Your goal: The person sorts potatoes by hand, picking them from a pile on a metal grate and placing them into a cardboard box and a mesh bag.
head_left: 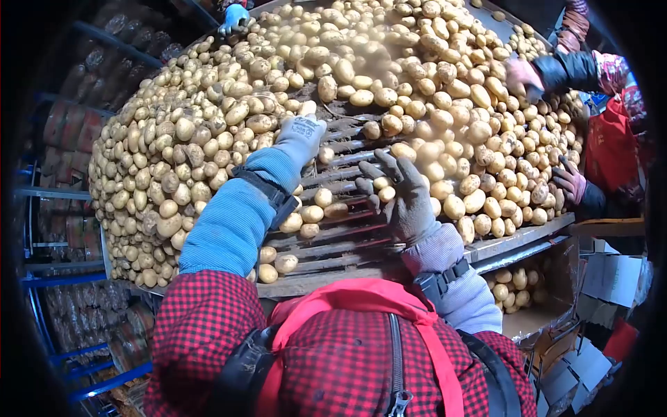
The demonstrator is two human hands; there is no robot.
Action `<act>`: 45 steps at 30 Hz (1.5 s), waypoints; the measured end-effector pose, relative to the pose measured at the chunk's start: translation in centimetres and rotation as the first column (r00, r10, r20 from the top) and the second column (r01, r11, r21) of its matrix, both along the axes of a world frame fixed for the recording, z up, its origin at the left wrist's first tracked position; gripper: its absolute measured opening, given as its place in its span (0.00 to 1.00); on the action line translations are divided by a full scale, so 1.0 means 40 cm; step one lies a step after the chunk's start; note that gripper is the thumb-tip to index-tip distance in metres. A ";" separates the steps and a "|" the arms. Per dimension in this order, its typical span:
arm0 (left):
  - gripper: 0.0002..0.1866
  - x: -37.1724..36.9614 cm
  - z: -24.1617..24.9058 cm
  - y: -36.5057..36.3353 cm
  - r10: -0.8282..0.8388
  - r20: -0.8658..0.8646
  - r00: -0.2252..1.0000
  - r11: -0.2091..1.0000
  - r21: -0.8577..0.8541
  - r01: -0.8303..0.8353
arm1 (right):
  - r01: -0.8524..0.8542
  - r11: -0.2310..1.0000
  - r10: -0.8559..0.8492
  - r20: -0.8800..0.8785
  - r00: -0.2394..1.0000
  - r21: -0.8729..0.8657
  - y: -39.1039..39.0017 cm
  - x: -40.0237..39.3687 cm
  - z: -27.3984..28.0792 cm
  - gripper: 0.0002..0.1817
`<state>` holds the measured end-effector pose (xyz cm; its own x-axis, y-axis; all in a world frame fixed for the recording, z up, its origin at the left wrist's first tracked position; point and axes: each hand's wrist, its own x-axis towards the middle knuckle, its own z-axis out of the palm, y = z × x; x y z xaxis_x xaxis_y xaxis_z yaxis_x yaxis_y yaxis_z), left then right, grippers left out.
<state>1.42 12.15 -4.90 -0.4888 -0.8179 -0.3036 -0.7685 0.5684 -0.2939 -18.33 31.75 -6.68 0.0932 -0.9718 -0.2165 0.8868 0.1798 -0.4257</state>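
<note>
"Where do the potatoes lie?"
"I see them heaped across the counter, thinning to bare slats by its near edge."
"And the hands?"
"My right hand spreads wide beside two potatoes; my left hand is narrower, farther in. I cannot tell whether it grips one."
"Beyond?"
"A co-worker's blue glove at the far edge, left."

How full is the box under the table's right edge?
Partly full: potatoes lie in the box, with its near bottom bare.
</note>
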 end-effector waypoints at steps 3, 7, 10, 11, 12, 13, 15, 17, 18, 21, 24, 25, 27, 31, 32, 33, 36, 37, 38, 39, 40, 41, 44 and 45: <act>0.19 -0.028 0.113 0.062 0.155 -0.419 0.895 0.984 0.143 -0.103 | -0.143 0.984 0.125 0.161 0.979 0.107 -0.012 -0.021 -0.007 0.29; 0.30 -0.060 0.177 0.142 0.040 -0.786 0.617 0.905 0.290 0.312 | -0.106 0.994 0.105 0.170 0.980 -0.003 -0.020 -0.017 -0.001 0.29; 0.35 -0.056 0.211 0.070 0.071 -0.719 0.692 0.943 0.274 0.187 | -0.008 0.997 0.000 0.102 0.995 0.072 -0.020 -0.021 0.003 0.29; 0.37 -0.026 0.175 -0.005 0.035 -0.726 0.687 0.977 0.170 0.130 | 0.004 0.995 -0.018 0.144 0.989 0.102 -0.024 -0.027 0.000 0.29; 0.38 -0.003 0.151 -0.078 0.064 -0.718 0.693 0.991 0.126 0.039 | 0.047 0.993 -0.055 0.067 0.996 0.111 -0.023 -0.029 0.017 0.29; 0.41 0.010 0.158 -0.130 0.118 -0.637 0.762 0.993 0.078 -0.089 | 0.058 0.992 -0.066 0.066 0.996 0.112 -0.027 -0.035 0.022 0.29; 0.44 0.032 0.129 -0.262 0.234 -0.551 0.801 0.964 0.028 -0.263 | 0.071 0.993 -0.070 -0.008 0.998 0.093 -0.038 -0.053 0.027 0.29; 0.47 0.028 0.115 -0.347 0.357 -0.509 0.783 0.928 0.098 -0.359 | 0.087 0.992 -0.090 0.039 0.995 0.090 -0.050 -0.064 0.029 0.27; 0.47 0.035 0.082 -0.402 0.357 -0.471 0.806 0.930 0.095 -0.356 | 0.050 0.996 -0.055 0.070 0.996 0.072 -0.052 -0.074 0.009 0.29; 0.48 -0.021 0.028 -0.482 0.376 -0.380 0.845 0.926 0.110 -0.362 | 0.038 0.996 -0.041 0.031 0.999 0.087 -0.057 -0.086 0.000 0.29; 0.44 -0.023 0.014 -0.474 0.368 -0.408 0.836 0.922 0.040 -0.386 | 0.021 0.997 -0.026 0.085 0.996 0.068 -0.055 -0.087 0.022 0.26; 0.44 -0.046 0.036 -0.432 0.423 -0.361 0.831 0.906 0.194 -0.377 | 0.012 0.998 -0.014 0.029 0.999 0.065 -0.054 -0.087 0.026 0.25; 0.45 -0.107 0.011 -0.307 0.330 -0.335 0.883 0.935 -0.016 -0.355 | 0.021 1.000 -0.022 0.033 0.999 0.021 -0.059 -0.080 0.025 0.24; 0.51 -0.191 -0.049 -0.161 0.366 -0.511 0.778 0.906 0.005 -0.423 | 0.011 0.999 -0.012 0.023 1.000 0.043 -0.059 -0.078 0.034 0.24; 0.53 -0.214 -0.028 -0.124 0.340 -0.482 0.807 0.929 0.037 -0.369 | 0.020 0.998 -0.019 -0.019 1.000 0.056 -0.058 -0.077 0.035 0.24; 0.55 -0.241 0.000 -0.092 0.312 -0.452 0.836 0.947 0.073 -0.314 | 0.012 0.998 -0.011 -0.017 1.000 0.056 -0.058 -0.077 0.036 0.24; 0.49 -0.290 -0.040 -0.034 0.121 -0.676 0.726 0.990 0.140 -0.035 | 0.036 0.995 -0.033 -0.040 0.999 0.096 -0.054 -0.072 0.055 0.26; 0.47 -0.305 0.004 0.001 0.096 -0.602 0.792 0.973 0.223 0.052 | 0.030 0.995 -0.027 -0.041 0.999 0.093 -0.054 -0.074 0.043 0.26; 0.44 -0.296 0.007 0.030 0.006 -0.631 0.776 0.968 0.199 0.155 | 0.001 0.997 -0.007 0.083 0.996 0.074 -0.056 -0.082 0.019 0.26; 0.40 -0.290 0.007 0.049 -0.080 -0.655 0.751 0.952 0.174 0.253 | -0.029 0.998 0.017 0.207 0.978 0.055 -0.057 -0.087 0.005 0.27; 0.37 -0.269 0.024 0.029 -0.080 -0.737 0.671 0.909 0.222 0.353 | -0.052 0.994 0.040 0.130 0.991 0.092 -0.052 -0.089 0.024 0.28; 0.33 -0.241 0.041 0.000 0.017 -0.841 0.541 0.878 0.272 0.395 | -0.054 0.994 0.041 0.134 0.990 0.092 -0.051 -0.088 0.026 0.28; 0.34 -0.160 0.058 -0.132 0.109 -0.744 0.660 0.991 0.136 -0.011 | 0.023 0.988 -0.035 0.078 0.996 0.151 -0.048 -0.087 0.035 0.29; 0.35 -0.144 0.080 -0.181 0.152 -0.617 0.773 0.986 0.040 -0.162 | 0.036 0.987 -0.048 0.077 0.996 0.158 -0.047 -0.087 0.032 0.29</act>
<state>-4.35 4.91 -1.68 -0.4316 -0.9016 0.0298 -0.8662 0.4234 0.2655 -21.81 29.86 -5.41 0.0764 -0.9299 -0.3599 0.9253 0.2006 -0.3219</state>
